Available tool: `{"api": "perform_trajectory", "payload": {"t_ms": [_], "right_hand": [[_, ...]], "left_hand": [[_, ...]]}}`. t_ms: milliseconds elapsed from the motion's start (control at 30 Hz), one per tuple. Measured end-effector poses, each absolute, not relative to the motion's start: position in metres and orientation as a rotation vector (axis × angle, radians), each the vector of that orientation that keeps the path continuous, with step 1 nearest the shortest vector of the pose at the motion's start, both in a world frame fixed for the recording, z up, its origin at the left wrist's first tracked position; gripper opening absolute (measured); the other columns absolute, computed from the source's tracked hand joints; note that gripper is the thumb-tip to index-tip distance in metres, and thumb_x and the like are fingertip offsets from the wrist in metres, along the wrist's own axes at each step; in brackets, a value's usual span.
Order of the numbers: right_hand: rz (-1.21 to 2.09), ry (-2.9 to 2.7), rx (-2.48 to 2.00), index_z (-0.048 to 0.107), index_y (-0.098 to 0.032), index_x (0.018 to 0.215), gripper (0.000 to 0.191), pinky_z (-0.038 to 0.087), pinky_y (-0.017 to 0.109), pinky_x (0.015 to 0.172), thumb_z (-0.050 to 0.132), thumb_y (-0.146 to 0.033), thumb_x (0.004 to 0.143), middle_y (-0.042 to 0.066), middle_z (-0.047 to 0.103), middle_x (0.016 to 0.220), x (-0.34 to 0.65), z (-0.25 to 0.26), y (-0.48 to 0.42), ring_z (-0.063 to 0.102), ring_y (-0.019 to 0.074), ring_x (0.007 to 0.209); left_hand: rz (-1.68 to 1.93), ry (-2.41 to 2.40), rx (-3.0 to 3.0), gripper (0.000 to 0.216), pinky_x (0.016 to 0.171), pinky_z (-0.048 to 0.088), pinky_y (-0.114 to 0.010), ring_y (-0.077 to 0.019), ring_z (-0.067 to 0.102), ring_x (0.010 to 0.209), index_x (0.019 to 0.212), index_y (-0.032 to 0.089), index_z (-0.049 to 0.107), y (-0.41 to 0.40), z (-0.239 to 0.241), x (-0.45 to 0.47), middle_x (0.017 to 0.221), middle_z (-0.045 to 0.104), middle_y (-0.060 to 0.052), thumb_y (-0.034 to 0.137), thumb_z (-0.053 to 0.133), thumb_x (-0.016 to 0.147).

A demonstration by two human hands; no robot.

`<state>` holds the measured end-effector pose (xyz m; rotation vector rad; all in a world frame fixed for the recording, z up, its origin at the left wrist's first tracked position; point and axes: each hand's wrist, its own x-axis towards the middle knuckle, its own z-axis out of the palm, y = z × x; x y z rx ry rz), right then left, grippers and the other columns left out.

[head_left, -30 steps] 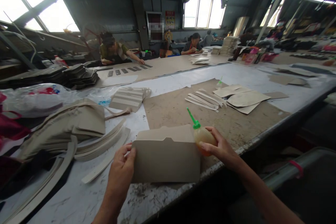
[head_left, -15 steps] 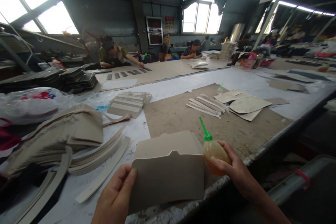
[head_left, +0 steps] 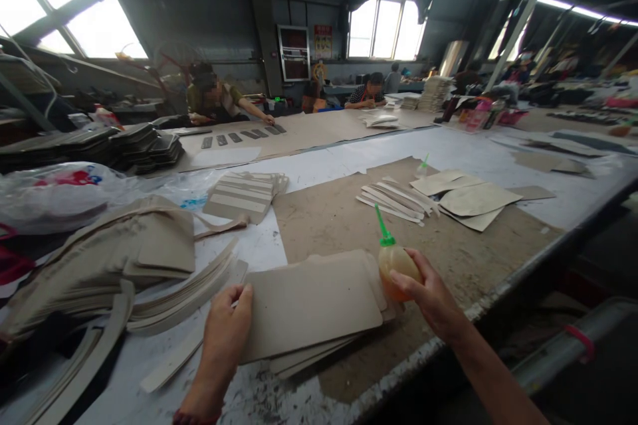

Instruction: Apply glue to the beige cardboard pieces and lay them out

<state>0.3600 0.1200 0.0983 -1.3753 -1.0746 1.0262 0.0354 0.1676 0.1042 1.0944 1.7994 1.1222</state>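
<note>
View: head camera, looking down over a workbench.
Left hand: the bare left hand [head_left: 224,322] is pinching the left edge of a flat grey-beige rectangular panel with rounded corners [head_left: 314,305], thumb uppermost, fingers curling in.
Panel: lying over a fanned stack of similar panels [head_left: 309,358] near the bench's front edge; its plain upper face is showing a few dark specks. Whether the stack is bearing its full weight: cannot tell.
Right hand: the bare right hand [head_left: 428,292] is wrapping thumb and fingers around a rounded translucent squeeze bottle [head_left: 399,269].
Bottle: standing just beyond the panel's right end, holding amber liquid low down; its thin green nozzle [head_left: 383,229] is pointing up, leaning slightly left.
Surface: a stained brown sheet [head_left: 329,219] is partly covering the white bench top [head_left: 349,149]. Curved beige strips [head_left: 187,299] are lying to the left, thin pale strips [head_left: 393,200] and cream flat pieces [head_left: 478,199] farther back.
Room: bright windows [head_left: 386,26] are lighting dark walls; across the bench a person in olive sleeves [head_left: 242,103] is reaching toward short dark strips [head_left: 244,136].
</note>
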Motion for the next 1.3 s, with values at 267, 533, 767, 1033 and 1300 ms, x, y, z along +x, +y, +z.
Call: {"api": "perform_trajectory", "payload": {"t_ms": [267, 533, 767, 1033, 1300], "right_hand": [[1.056, -1.254, -1.320, 0.047, -0.018, 0.117, 0.058, 0.049, 0.030, 0.073, 0.069, -0.051, 0.075, 0.004, 0.059, 0.096, 0.353, 0.094, 0.136, 0.058, 0.0202, 0.085], [1.097, -1.071, -1.301, 0.051, -0.021, 0.116, 0.053, 0.048, 0.029, 0.073, 0.071, -0.049, 0.076, 0.004, 0.060, 0.097, 0.373, 0.079, 0.117, 0.057, 0.0203, 0.085], [1.065, -1.076, -1.295, 0.054, -0.022, 0.114, 0.054, 0.048, 0.026, 0.072, 0.076, -0.048, 0.072, 0.002, 0.059, 0.095, 0.375, 0.085, 0.122, 0.056, 0.0189, 0.084], [1.048, -1.150, -1.341, 0.051, -0.022, 0.119, 0.057, 0.049, 0.027, 0.073, 0.075, -0.049, 0.075, 0.002, 0.060, 0.098, 0.373, 0.080, 0.123, 0.057, 0.0188, 0.086], [1.015, -1.218, -1.433, 0.050, -0.018, 0.120, 0.065, 0.051, 0.030, 0.076, 0.075, -0.051, 0.070, 0.005, 0.062, 0.102, 0.372, 0.107, 0.118, 0.060, 0.0215, 0.088]], "left_hand": [[1.114, 1.662, 0.949, 0.051, 0.067, 0.048, -0.032, -0.0219, 0.063, 0.074, 0.104, 0.016, 0.058, 0.148, 0.085, 0.045, 0.080, 0.067, -0.003, 0.051, 0.055, 0.067], [1.165, 1.685, 0.890, 0.049, 0.079, 0.048, -0.035, -0.0245, 0.064, 0.089, 0.105, 0.017, 0.060, 0.121, 0.069, 0.063, 0.093, 0.069, -0.006, 0.054, 0.057, 0.074], [1.339, 1.790, 0.909, 0.041, 0.103, 0.038, -0.043, -0.0283, 0.055, 0.117, 0.091, 0.020, 0.064, 0.114, 0.083, 0.064, 0.132, 0.058, -0.009, 0.057, 0.059, 0.072], [1.280, 1.784, 0.964, 0.035, 0.077, 0.050, -0.038, -0.0253, 0.063, 0.088, 0.082, 0.018, 0.062, 0.147, 0.080, 0.067, 0.099, 0.068, -0.010, 0.050, 0.058, 0.070], [1.386, 1.875, 0.937, 0.058, 0.097, 0.045, -0.045, -0.0268, 0.057, 0.112, 0.114, 0.018, 0.054, 0.140, 0.083, 0.061, 0.119, 0.059, -0.012, 0.056, 0.063, 0.071]]}}
